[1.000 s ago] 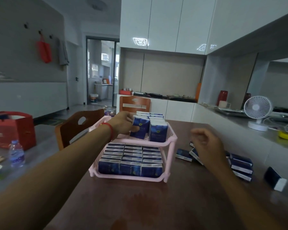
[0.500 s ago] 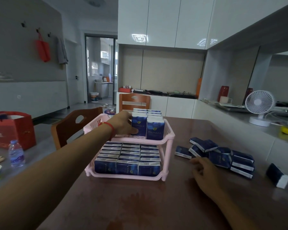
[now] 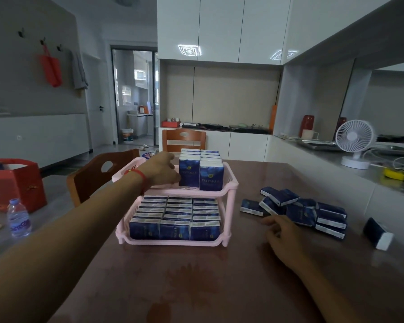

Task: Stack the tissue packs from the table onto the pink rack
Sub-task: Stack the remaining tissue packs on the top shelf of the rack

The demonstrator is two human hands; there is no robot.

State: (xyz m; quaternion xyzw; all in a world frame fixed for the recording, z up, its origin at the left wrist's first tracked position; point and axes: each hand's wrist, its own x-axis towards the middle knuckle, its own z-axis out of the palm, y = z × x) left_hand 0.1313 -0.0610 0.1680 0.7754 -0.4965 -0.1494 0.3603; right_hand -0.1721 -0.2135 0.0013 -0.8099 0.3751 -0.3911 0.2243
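Observation:
A pink two-tier rack stands mid-table. Its lower tier is filled with dark blue tissue packs in three rows. The upper tier holds two rows of upright packs at its right side. My left hand reaches into the upper tier's left part, fingers and thumb touching the left side of the front upright pack. A loose pile of tissue packs lies on the table right of the rack. My right hand rests on the table just in front of that pile, fingers relaxed, holding nothing.
One more pack lies apart at the far right. A white fan and cables sit on the right counter. Two wooden chairs stand behind the rack. A water bottle, a paper cup and a red bag are at left.
My left hand stood the pack upright in the upper tier and its thumb came off the pack's front. My right hand dropped from mid-air to the table by the pile.

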